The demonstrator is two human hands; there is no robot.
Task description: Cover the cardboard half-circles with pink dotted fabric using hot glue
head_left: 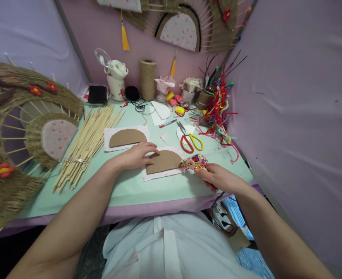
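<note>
My left hand (pixel 138 155) lies with its fingers apart on the left end of a brown cardboard half-circle (pixel 166 161). That half-circle rests on a white, pink-spotted cloth piece (pixel 162 176). Wrapped round a glue gun with a colourful floral pattern (pixel 194 162) is my right hand (pixel 214 176); the gun's tip points left, at the cardboard's right end. I cannot tell whether the tip touches. A second cardboard half-circle (pixel 127 138) sits on another spotted cloth (pixel 107 140), behind my left hand.
Scissors (pixel 188 137) with red and yellow handles and a pen (pixel 168 123) lie behind the cardboard. Thin wooden sticks (pixel 86 139) and a large woven fan shape (pixel 34 128) are at left. A twine spool (pixel 148 79) and colourful pipe cleaners (pixel 221 102) stand at the back.
</note>
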